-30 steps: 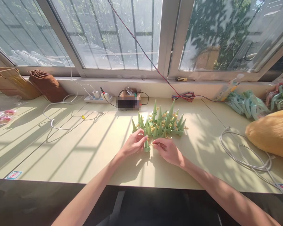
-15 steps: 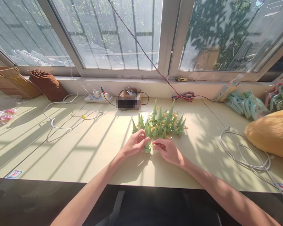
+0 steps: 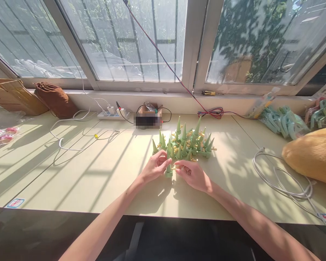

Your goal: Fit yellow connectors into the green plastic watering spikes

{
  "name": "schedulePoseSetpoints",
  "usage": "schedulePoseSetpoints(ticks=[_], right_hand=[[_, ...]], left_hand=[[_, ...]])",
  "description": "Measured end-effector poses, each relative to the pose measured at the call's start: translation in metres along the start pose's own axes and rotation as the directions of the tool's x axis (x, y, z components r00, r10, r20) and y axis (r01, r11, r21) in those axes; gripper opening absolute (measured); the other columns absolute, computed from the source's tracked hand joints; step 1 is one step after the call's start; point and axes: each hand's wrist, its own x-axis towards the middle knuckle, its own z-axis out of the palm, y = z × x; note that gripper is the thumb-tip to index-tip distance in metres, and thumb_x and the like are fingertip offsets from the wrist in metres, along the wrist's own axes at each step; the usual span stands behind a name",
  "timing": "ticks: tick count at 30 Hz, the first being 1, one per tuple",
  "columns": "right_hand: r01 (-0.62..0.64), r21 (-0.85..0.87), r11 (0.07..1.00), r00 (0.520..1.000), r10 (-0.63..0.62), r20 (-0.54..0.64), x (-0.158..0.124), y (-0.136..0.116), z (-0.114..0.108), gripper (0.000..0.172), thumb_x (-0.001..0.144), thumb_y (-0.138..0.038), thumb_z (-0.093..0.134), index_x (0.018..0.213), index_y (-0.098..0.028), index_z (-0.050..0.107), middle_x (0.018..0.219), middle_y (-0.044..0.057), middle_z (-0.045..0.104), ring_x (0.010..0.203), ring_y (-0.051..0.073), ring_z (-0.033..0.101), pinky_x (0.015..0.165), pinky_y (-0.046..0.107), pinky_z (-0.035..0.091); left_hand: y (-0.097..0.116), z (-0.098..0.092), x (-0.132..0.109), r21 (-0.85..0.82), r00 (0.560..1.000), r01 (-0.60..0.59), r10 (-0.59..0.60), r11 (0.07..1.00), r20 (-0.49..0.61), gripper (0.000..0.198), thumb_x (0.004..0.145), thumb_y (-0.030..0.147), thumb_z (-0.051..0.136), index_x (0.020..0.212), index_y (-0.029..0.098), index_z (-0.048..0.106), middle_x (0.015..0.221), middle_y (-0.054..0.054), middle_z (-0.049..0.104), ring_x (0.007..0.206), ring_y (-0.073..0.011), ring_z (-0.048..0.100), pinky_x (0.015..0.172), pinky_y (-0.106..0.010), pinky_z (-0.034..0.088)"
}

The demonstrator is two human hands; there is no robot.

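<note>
A green cone-topped piece (image 3: 168,169) stands upright near the front of the table, with my left hand (image 3: 155,167) closed on it from the left side. From its right side sticks a small yellow peg (image 3: 173,168). My right hand (image 3: 190,174) is bent around to that peg, thumb and forefinger at its outer end. Just behind both hands sits a cluster of several similar green cone-topped pieces (image 3: 197,132), some with yellow pegs poking out. My fingers partly cover the piece in my left hand.
Behind the cluster are a small open box (image 3: 149,108), a power strip (image 3: 103,115) and bundled red-black wire (image 3: 213,112). A brown drawstring bag (image 3: 54,99) and white cable (image 3: 61,143) lie left. At right are a coiled cable (image 3: 282,181), bagged green parts (image 3: 284,121) and a fuzzy tan object (image 3: 312,156).
My right hand's fingers have shifted slightly left, closer to the green piece, and less of the yellow peg shows. The piece has moved slightly left in my left hand.
</note>
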Motion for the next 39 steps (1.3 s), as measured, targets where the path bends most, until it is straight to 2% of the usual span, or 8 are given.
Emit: schedulePoseSetpoints(ticks=[4, 13, 17, 21, 25, 28, 33, 39], right_hand=[[0.128, -0.067, 0.99, 0.99, -0.124, 0.061, 0.0, 0.002, -0.003, 0.027, 0.094, -0.04, 0.062, 0.113, -0.02, 0.068, 0.092, 0.005, 0.07, 0.058, 0.012, 0.055, 0.056, 0.024, 0.045], [0.243, -0.183, 0.953, 0.97, -0.24, 0.04, -0.002, 0.006, 0.001, 0.022, 0.101, -0.032, 0.052, 0.096, -0.018, 0.068, 0.082, 0.005, 0.068, 0.06, 0.013, 0.056, 0.059, 0.024, 0.042], [0.185, -0.12, 0.975, 0.983, -0.183, 0.033, -0.002, 0.007, 0.005, 0.021, 0.098, -0.03, 0.055, 0.086, -0.017, 0.067, 0.073, 0.002, 0.064, 0.059, 0.013, 0.052, 0.058, 0.024, 0.039], [0.03, -0.036, 0.999, 0.999, -0.029, 0.02, -0.001, 0.002, 0.009, 0.022, 0.094, -0.027, 0.059, 0.075, -0.017, 0.066, 0.057, -0.003, 0.056, 0.051, 0.011, 0.044, 0.053, 0.024, 0.033], [-0.148, 0.146, 0.978, 0.988, 0.142, 0.053, 0.001, -0.004, 0.008, 0.026, 0.092, -0.03, 0.061, 0.069, -0.017, 0.064, 0.057, -0.001, 0.062, 0.048, 0.01, 0.048, 0.048, 0.023, 0.033], [-0.216, 0.234, 0.948, 0.976, 0.207, 0.062, 0.003, -0.006, 0.006, 0.029, 0.091, -0.036, 0.062, 0.069, -0.017, 0.065, 0.057, 0.0, 0.063, 0.045, 0.01, 0.049, 0.046, 0.023, 0.034], [-0.179, 0.224, 0.958, 0.981, 0.191, -0.031, 0.001, -0.005, 0.003, 0.029, 0.091, -0.04, 0.062, 0.075, -0.017, 0.066, 0.06, 0.0, 0.063, 0.051, 0.012, 0.054, 0.049, 0.023, 0.038], [-0.07, 0.097, 0.993, 0.989, 0.082, -0.124, 0.0, -0.002, 0.0, 0.027, 0.094, -0.039, 0.057, 0.082, -0.017, 0.069, 0.061, 0.001, 0.064, 0.053, 0.013, 0.053, 0.052, 0.025, 0.039]], left_hand=[[0.001, -0.001, 0.001, -0.024, 0.999, 0.03, -0.03, 0.999, -0.015, 0.033, 0.091, 0.049, 0.06, 0.089, 0.021, 0.043, 0.056, 0.009, 0.048, 0.04, -0.0061, 0.041, 0.038, -0.017, 0.031], [-0.004, 0.002, 0.001, 0.021, 1.0, -0.022, 0.021, 1.0, 0.022, 0.031, 0.092, 0.046, 0.06, 0.087, 0.02, 0.044, 0.061, 0.007, 0.045, 0.049, -0.0063, 0.038, 0.045, -0.018, 0.031], [-0.002, 0.004, -0.001, 0.098, 0.996, -0.069, 0.064, 0.993, 0.054, 0.027, 0.095, 0.043, 0.055, 0.088, 0.019, 0.045, 0.066, 0.005, 0.048, 0.057, -0.0084, 0.043, 0.052, -0.02, 0.037], [0.0, 0.004, -0.003, 0.183, 0.99, -0.131, 0.121, 0.974, 0.067, 0.023, 0.096, 0.039, 0.053, 0.089, 0.019, 0.047, 0.071, 0.002, 0.053, 0.064, -0.0103, 0.051, 0.058, -0.022, 0.044], [-0.002, 0.005, -0.004, 0.208, 0.981, -0.19, 0.179, 0.959, 0.072, 0.019, 0.096, 0.035, 0.053, 0.091, 0.019, 0.048, 0.075, 0.002, 0.055, 0.066, -0.0105, 0.055, 0.059, -0.023, 0.048], [-0.002, 0.005, -0.004, 0.211, 0.981, -0.194, 0.185, 0.958, 0.06, 0.018, 0.096, 0.035, 0.054, 0.093, 0.019, 0.049, 0.076, 0.001, 0.057, 0.066, -0.0111, 0.058, 0.058, -0.022, 0.049], [0.003, 0.002, -0.003, 0.246, 0.987, -0.162, 0.155, 0.955, 0.048, 0.024, 0.093, 0.04, 0.06, 0.102, 0.018, 0.056, 0.082, -0.001, 0.06, 0.071, -0.0122, 0.06, 0.058, -0.021, 0.049], [0.005, -0.002, -0.004, 0.284, 0.986, -0.163, 0.142, 0.945, 0.092, 0.025, 0.091, 0.04, 0.062, 0.097, 0.016, 0.064, 0.085, -0.003, 0.064, 0.062, -0.0098, 0.057, 0.051, -0.019, 0.045]])
